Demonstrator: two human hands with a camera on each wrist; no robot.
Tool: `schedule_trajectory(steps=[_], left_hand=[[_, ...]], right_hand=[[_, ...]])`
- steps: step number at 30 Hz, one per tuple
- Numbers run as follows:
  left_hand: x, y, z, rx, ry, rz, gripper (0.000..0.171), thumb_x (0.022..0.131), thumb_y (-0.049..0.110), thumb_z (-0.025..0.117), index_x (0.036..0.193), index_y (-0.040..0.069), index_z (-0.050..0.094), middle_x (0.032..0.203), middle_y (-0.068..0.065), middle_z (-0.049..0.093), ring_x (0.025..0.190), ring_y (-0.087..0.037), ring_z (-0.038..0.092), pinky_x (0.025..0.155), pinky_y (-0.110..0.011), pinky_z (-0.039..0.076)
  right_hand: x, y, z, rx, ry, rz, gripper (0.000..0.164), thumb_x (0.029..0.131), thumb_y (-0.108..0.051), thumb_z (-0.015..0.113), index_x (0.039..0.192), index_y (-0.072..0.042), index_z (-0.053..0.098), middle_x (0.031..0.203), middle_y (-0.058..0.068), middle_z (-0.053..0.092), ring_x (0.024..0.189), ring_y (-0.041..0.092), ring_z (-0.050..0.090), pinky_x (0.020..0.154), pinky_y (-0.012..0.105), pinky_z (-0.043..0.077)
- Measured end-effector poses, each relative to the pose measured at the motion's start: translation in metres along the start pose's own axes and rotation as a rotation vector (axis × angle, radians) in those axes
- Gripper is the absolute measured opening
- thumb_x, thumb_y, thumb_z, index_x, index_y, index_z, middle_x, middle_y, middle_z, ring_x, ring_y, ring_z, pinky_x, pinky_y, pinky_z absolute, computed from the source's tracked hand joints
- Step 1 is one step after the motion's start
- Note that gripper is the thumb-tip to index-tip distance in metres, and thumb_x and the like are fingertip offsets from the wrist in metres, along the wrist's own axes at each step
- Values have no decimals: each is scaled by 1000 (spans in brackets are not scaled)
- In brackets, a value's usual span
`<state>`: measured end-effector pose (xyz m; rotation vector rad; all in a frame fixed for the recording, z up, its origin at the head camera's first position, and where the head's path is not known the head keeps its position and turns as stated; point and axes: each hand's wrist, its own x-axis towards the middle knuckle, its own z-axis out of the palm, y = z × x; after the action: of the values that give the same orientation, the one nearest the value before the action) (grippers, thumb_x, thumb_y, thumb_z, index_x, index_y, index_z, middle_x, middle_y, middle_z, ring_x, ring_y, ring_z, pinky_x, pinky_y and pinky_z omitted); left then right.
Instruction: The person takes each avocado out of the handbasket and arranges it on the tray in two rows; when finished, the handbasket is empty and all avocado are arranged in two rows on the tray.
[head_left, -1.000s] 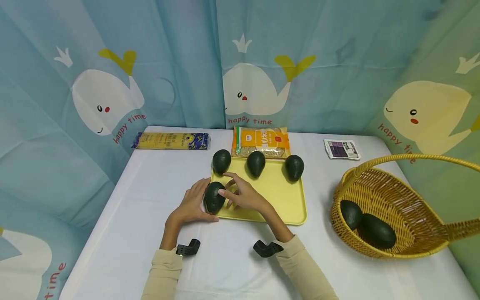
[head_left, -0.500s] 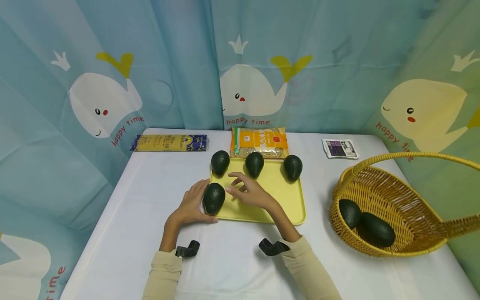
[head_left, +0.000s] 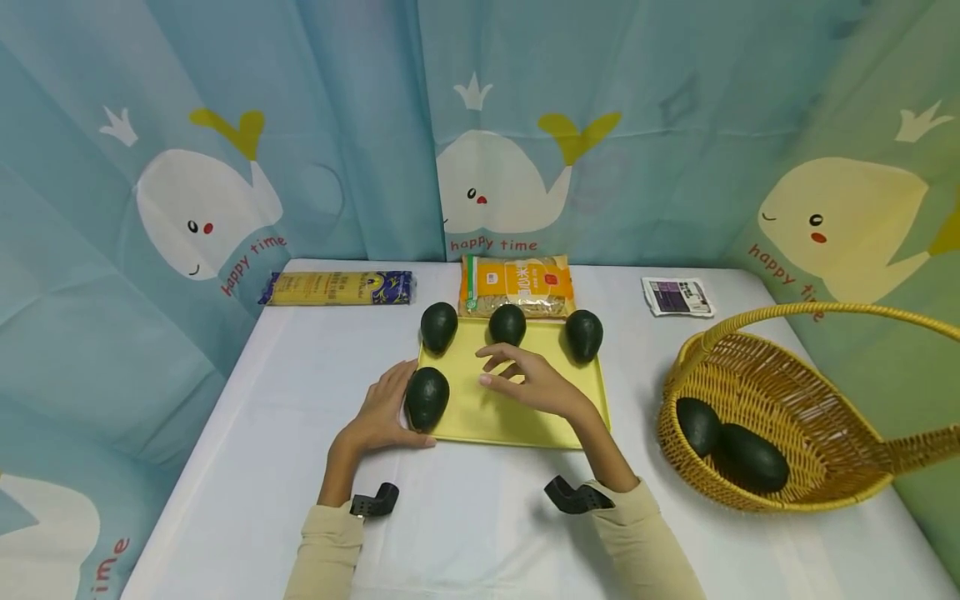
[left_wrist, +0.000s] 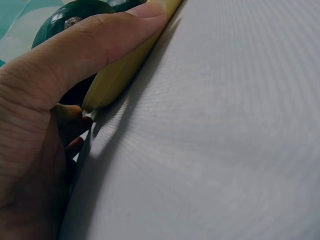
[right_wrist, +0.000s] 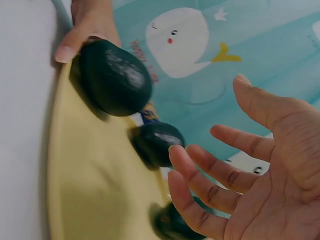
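Observation:
My left hand (head_left: pixel 384 410) grips the near left corner of a yellow tray (head_left: pixel 517 427), its thumb along the front rim and its fingers by the left side. Close to that hand, an avocado (head_left: pixel 427 398) lies in the same corner. Above the middle of the tray hovers my right hand (head_left: pixel 531 382), fingers spread and slightly bent, holding nothing. Along the tray's back edge are three more dark green avocados: one at left (head_left: pixel 438 327), one in the middle (head_left: pixel 507 323), partly behind the right fingers, and one at right (head_left: pixel 584 335).
A wicker basket (head_left: pixel 810 392) with a tall handle stands at right, two avocados (head_left: pixel 752 458) inside. Behind the tray lies an orange grain bag (head_left: pixel 517 285). A yellow-blue packet (head_left: pixel 337 287) is back left, a small white-purple packet (head_left: pixel 678 297) back right.
My right hand has let go of the near left avocado and moved right, over the middle of the tray. My left hand stays at the tray corner.

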<state>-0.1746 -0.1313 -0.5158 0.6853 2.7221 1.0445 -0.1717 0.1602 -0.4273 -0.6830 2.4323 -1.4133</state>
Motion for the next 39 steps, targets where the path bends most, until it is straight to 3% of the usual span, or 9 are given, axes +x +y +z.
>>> schedule_trajectory(steps=[6, 15, 26, 35, 39], left_hand=[[1, -1, 1, -11, 13, 6, 129, 54, 54, 87, 157, 12, 20, 161, -14, 23, 150, -35, 15, 115, -63, 19], [0, 0, 0, 10, 3, 0, 131, 55, 55, 87, 157, 11, 18, 162, -14, 21, 150, -34, 14, 114, -61, 20], [-1, 1, 0, -3, 4, -4, 130, 55, 54, 87, 157, 10, 20, 162, -16, 22, 149, -36, 16, 113, -62, 21], [-1, 1, 0, 2, 3, -2, 130, 55, 53, 87, 157, 10, 19, 162, -15, 21, 150, -35, 15, 114, -62, 21], [-1, 1, -1, 5, -3, -12, 131, 55, 54, 87, 157, 11, 18, 163, -14, 20, 150, -34, 14, 115, -61, 20]], right_hand=[[-22, -6, -22, -8, 24, -29, 40, 96, -23, 64, 134, -11, 55, 124, 13, 61, 111, 29, 61, 92, 43, 52], [-70, -10, -58, -59, 62, 26, 40, 95, -20, 65, 134, -15, 54, 123, 11, 61, 104, 25, 66, 82, 33, 56], [-126, -17, -95, -153, 37, 8, 31, 96, -10, 62, 127, -10, 57, 119, 10, 62, 101, 12, 66, 78, 30, 57], [-164, -14, -125, -217, 54, -13, 31, 93, -1, 63, 122, -9, 59, 110, -4, 65, 97, 8, 65, 76, 23, 56], [-178, -13, -140, -261, 77, 30, 29, 93, -1, 63, 120, -8, 60, 110, -4, 65, 98, 5, 64, 76, 20, 55]])
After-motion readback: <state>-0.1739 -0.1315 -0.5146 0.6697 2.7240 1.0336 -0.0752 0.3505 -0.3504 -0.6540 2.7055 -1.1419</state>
